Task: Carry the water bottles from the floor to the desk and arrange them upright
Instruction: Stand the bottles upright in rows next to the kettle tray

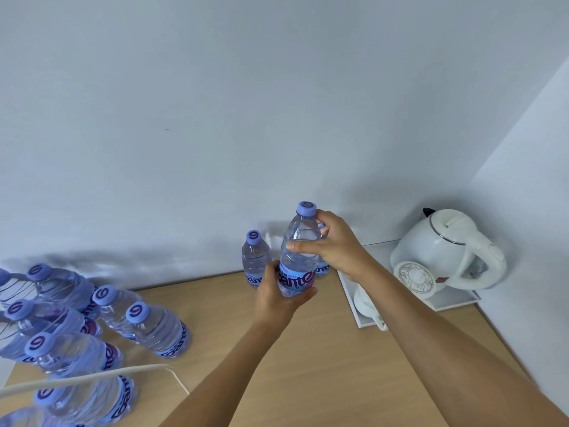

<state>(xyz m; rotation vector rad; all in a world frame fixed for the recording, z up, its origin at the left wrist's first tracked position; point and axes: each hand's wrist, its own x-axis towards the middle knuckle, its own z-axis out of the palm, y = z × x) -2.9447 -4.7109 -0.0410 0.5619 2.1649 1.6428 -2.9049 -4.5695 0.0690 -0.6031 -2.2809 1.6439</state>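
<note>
Clear water bottle (298, 254), purple cap, blue label, upright

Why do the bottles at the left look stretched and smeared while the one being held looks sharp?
Head view: the wide-angle lens stretches and tilts the clear plastic bottles with lilac caps at the left edge, and they look smeared. The clear lilac-capped bottle near the centre, held by the left hand and right hand, stays sharp. Soft light; faint shadows fall on the white wall.

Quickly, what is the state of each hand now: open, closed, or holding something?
Left hand: closed, grips the lower part of the bottle.
Right hand: closed, fingers hold the same bottle near its top.
</note>
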